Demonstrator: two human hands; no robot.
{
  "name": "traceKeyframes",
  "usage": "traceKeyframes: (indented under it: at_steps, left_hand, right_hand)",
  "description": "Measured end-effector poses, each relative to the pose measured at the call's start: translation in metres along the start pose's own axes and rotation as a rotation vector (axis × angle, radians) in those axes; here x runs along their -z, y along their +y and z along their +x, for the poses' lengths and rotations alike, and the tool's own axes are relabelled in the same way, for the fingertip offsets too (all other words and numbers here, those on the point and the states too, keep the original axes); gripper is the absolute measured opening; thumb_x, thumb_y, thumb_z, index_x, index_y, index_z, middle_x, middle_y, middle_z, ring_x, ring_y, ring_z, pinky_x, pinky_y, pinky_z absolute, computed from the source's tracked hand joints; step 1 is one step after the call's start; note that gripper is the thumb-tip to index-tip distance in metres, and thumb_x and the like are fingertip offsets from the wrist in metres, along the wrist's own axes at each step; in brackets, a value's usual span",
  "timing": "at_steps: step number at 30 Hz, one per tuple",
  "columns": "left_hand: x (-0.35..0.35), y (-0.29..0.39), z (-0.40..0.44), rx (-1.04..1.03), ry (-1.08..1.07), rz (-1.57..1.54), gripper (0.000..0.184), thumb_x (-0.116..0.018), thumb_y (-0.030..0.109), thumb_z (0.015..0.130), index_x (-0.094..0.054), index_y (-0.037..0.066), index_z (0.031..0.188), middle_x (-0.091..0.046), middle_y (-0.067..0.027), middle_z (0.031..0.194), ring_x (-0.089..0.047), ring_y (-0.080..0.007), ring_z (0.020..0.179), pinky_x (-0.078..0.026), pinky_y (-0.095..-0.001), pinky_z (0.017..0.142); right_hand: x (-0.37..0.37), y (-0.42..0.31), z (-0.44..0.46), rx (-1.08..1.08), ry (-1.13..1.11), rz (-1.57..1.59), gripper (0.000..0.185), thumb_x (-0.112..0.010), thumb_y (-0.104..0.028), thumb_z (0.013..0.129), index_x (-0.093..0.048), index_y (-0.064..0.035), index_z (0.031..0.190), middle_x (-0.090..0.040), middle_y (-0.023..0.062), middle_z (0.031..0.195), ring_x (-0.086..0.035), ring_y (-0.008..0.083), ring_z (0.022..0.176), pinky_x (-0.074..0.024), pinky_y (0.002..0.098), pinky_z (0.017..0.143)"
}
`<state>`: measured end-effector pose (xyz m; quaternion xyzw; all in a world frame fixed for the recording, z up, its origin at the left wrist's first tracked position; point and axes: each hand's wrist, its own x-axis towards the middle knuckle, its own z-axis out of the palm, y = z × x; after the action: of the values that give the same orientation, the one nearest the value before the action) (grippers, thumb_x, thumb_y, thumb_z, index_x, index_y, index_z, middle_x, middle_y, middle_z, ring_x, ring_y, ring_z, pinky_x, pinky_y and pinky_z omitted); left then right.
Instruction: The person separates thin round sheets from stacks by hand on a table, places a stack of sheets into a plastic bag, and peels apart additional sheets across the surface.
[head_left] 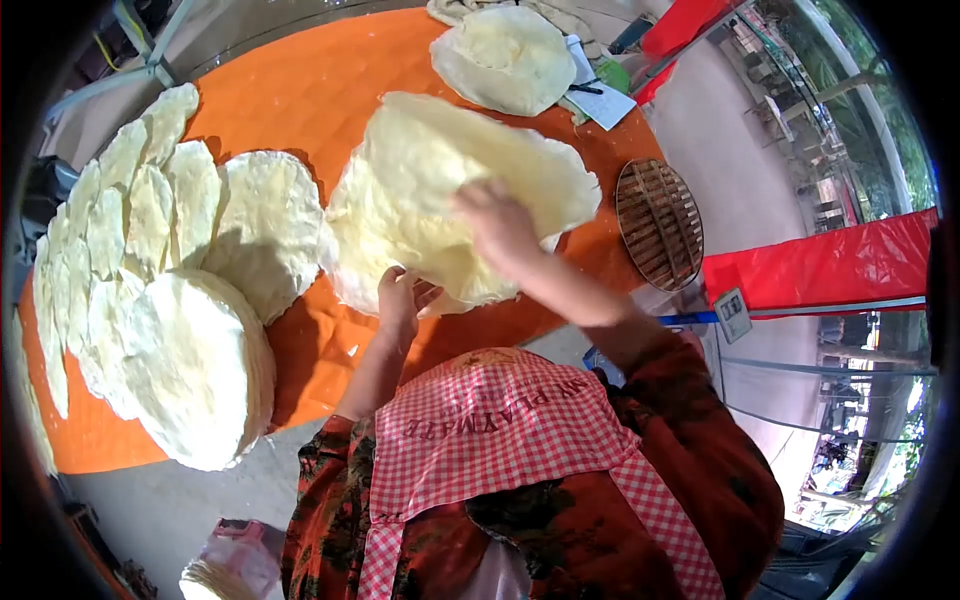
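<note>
A large, thin, pale yellow sheet [440, 150] lies rumpled over the middle of the orange table cover [300, 90]. At its near edge is my left hand [402, 300], fingers curled against the rim, with the thumb on top of the sheet. My right hand [490, 225] is over the middle of the sheet, blurred by motion; its fingers are smeared, so whether they grip the sheet is unclear. Just left of this sheet, a round sheet [265, 225] lies flat.
A thick stack of round sheets [195, 365] stands at the lower left, with overlapping sheets [150, 215] behind it. Another sheet [505, 60] lies at the far edge beside papers and a pen [585, 89]. A round woven rack [660, 225] sits at the right.
</note>
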<state>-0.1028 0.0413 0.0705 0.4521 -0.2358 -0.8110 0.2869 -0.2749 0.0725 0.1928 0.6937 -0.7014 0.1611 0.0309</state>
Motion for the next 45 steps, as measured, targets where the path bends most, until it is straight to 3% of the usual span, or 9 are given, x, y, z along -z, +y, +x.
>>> traceKeyframes:
  at_steps: [3,12,14,16,19,23,32,38,45]
  left_hand:
    - [0.003,-0.003,0.007,-0.010,-0.013,0.001,0.011,-0.044,0.005,0.090,-0.045,-0.001,0.099,-0.058,-0.0158,0.091,-0.064,-0.0288,0.079,-0.058,-0.0401,0.074]
    - [0.002,-0.003,0.003,-0.053,-0.093,-0.034,0.017,-0.046,0.006,0.091,-0.047,0.001,0.107,-0.060,-0.0163,0.098,-0.065,-0.0255,0.083,-0.056,-0.0329,0.071]
    - [-0.002,-0.001,-0.006,-0.087,-0.120,-0.036,0.018,-0.046,0.006,0.091,-0.049,0.002,0.108,-0.059,-0.0154,0.101,-0.064,-0.0234,0.085,-0.054,-0.0309,0.072]
    - [-0.006,0.001,-0.014,-0.142,-0.136,-0.018,0.018,-0.048,0.004,0.090,-0.051,0.003,0.108,-0.059,-0.0135,0.101,-0.062,-0.0197,0.085,-0.051,-0.0284,0.072]
    - [0.027,-0.016,0.005,-0.569,0.150,0.168,0.019,-0.051,0.002,0.088,-0.051,0.001,0.108,-0.057,-0.0115,0.097,-0.056,-0.0163,0.083,-0.050,-0.0269,0.072]
    - [0.041,-0.007,0.010,-0.407,0.270,0.079,0.031,-0.057,0.000,0.082,-0.047,-0.002,0.111,-0.057,-0.0105,0.092,-0.056,-0.0151,0.076,-0.048,-0.0243,0.066]
    - [0.040,-0.028,0.014,-0.331,0.329,0.278,0.040,-0.061,0.000,0.080,-0.041,-0.003,0.115,-0.052,-0.0125,0.098,-0.055,-0.0179,0.074,-0.051,-0.0287,0.061]
    - [0.024,-0.014,-0.010,-0.078,0.261,-0.041,0.057,-0.060,-0.001,0.082,-0.024,0.000,0.126,-0.053,-0.0185,0.100,-0.060,-0.0254,0.083,-0.055,-0.0338,0.071]
    - [0.017,-0.036,-0.015,0.000,0.086,-0.271,0.034,-0.051,0.004,0.089,-0.038,-0.008,0.118,-0.056,-0.0215,0.106,-0.062,-0.0323,0.095,-0.055,-0.0383,0.084]
  right_hand:
    - [-0.094,0.000,-0.031,-0.054,-0.300,0.086,0.032,-0.048,0.005,0.080,-0.058,-0.0025,0.110,-0.056,0.0183,0.108,-0.052,0.0320,0.106,-0.0509,0.0439,0.076]
    - [-0.113,-0.011,-0.059,-0.067,-0.160,0.342,0.033,-0.053,-0.005,0.086,-0.054,-0.0020,0.118,-0.059,0.0194,0.110,-0.060,0.0330,0.096,-0.0507,0.0435,0.079]
    - [-0.126,0.001,-0.062,-0.157,-0.209,0.465,0.027,-0.055,-0.012,0.086,-0.057,-0.0010,0.111,-0.063,0.0205,0.100,-0.062,0.0349,0.091,-0.0497,0.0436,0.074]
    - [-0.113,0.022,-0.032,-0.631,-0.465,0.450,0.017,-0.055,-0.013,0.084,-0.063,-0.0007,0.093,-0.066,0.0187,0.083,-0.065,0.0310,0.077,-0.0488,0.0420,0.064]
    - [-0.018,0.081,0.054,-0.395,-0.185,0.224,0.014,-0.052,-0.005,0.080,-0.065,-0.0005,0.084,-0.066,0.0145,0.071,-0.064,0.0238,0.067,-0.0494,0.0398,0.063]
    - [0.111,0.045,0.095,-0.034,0.011,-0.019,0.021,-0.057,-0.015,0.085,-0.066,-0.0095,0.103,-0.066,0.0177,0.085,-0.062,0.0374,0.078,-0.0500,0.0450,0.069]
    - [-0.112,0.029,-0.019,-0.015,-0.251,0.078,0.020,-0.053,-0.005,0.081,-0.068,-0.0054,0.095,-0.065,0.0176,0.084,-0.064,0.0329,0.083,-0.0513,0.0450,0.071]
    - [-0.078,0.087,0.070,-0.405,-0.456,0.006,0.017,-0.056,-0.017,0.082,-0.069,-0.0083,0.089,-0.067,0.0175,0.082,-0.065,0.0322,0.075,-0.0500,0.0439,0.069]
    - [0.067,0.057,0.081,0.334,0.175,-0.023,0.020,-0.053,-0.005,0.077,-0.069,-0.0105,0.087,-0.066,0.0139,0.079,-0.063,0.0328,0.076,-0.0509,0.0425,0.070]
